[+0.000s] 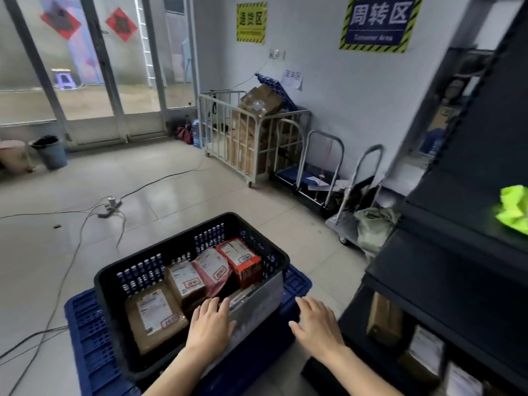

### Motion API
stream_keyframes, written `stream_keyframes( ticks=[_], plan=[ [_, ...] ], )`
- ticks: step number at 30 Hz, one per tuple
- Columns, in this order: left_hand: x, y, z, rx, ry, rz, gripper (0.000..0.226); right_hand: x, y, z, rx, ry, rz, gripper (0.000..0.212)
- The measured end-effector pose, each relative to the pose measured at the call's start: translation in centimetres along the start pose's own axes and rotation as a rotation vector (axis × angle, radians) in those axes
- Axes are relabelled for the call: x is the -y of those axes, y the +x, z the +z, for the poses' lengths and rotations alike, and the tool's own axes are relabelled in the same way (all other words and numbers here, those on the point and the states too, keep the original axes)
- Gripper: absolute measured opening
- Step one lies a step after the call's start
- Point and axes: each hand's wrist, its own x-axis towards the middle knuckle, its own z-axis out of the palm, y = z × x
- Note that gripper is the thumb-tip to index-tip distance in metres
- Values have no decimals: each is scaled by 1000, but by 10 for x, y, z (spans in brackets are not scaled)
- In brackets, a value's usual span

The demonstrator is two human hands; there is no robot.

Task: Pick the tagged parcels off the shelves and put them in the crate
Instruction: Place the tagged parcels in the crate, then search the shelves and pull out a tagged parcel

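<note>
- Presently, shelving unit (468, 252): dark, to the right of the right hand; upper tiers cut off by the frame, contents blurred.
- Crate (137, 281): black, perforated, under and ahead of the left hand, seated on a blue crate (85, 332).
- Grey parcel (257, 307): between the hands at the crate's near right; step judged as placing it.
- Tagged parcels: brown box (155, 318), smaller box (185, 281), pink bag (213, 268), red box (241, 260), all ahead of the left hand.
- Left hand (210, 327): open, flat against the grey parcel; grip not evident.
- Right hand (320, 324): open, fingers spread, empty, beside the crate.
- Next move, judged: reach right to the lower shelf parcels (425, 352); their tags are unreadable.
</note>
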Motion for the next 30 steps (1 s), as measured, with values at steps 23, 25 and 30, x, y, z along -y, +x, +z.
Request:
stream_keyframes(
  ticks=[23, 25, 30],
  plan=[
    [-229, -36, 53, 177, 34, 490, 58, -187, -201, -29, -43, 101, 561, 59],
    [-253, -44, 58, 174, 43, 528, 56, -207, -219, -35, -37, 114, 581, 59],
    [-310, -69, 74, 185, 66, 582, 58, -247, -268, -44, -68, 128, 648, 56]
  ],
)
